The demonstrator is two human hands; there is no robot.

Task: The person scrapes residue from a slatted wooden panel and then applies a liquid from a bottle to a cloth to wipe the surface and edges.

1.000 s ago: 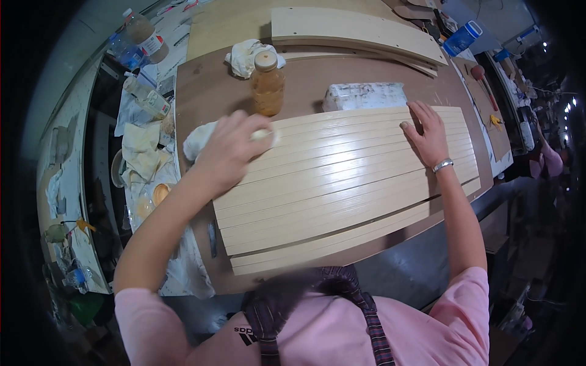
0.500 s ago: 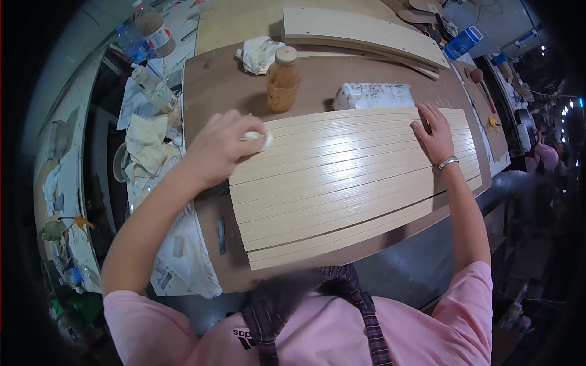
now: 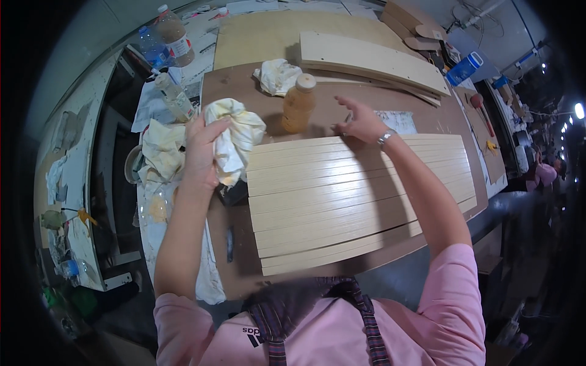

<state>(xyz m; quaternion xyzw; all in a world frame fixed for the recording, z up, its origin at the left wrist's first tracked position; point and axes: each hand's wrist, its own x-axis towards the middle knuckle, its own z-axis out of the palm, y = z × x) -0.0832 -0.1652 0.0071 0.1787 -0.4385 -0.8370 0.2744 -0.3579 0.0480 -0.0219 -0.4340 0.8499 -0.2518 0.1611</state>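
Observation:
My left hand (image 3: 200, 143) grips a crumpled white rag (image 3: 235, 134) with yellowish stains, held just off the left end of the pale slats (image 3: 329, 201). These long cream slats lie side by side, glossy along the middle, with a gap near the front one. My right hand (image 3: 361, 122), fingers spread and holding nothing, is above their far edge. It partly hides a paint-smeared white block (image 3: 397, 122). To its left stands a capped bottle (image 3: 299, 105) of amber-brown liquid, apart from the fingers. Behind the bottle is another crumpled white cloth (image 3: 278, 77).
More cream boards (image 3: 372, 61) are stacked at the back. On the left are plastic bottles (image 3: 174, 36), a squeeze bottle (image 3: 174, 97) and stained cloths (image 3: 162, 152). A thin dark tool (image 3: 230, 244) lies on the brown board (image 3: 229, 207). A blue container (image 3: 464, 68) stands at the back right.
My left hand has drawn back from the slats' far left corner, and the rag now hangs loosely from it. My right hand has lifted off the slats' right end and moved left toward the bottle.

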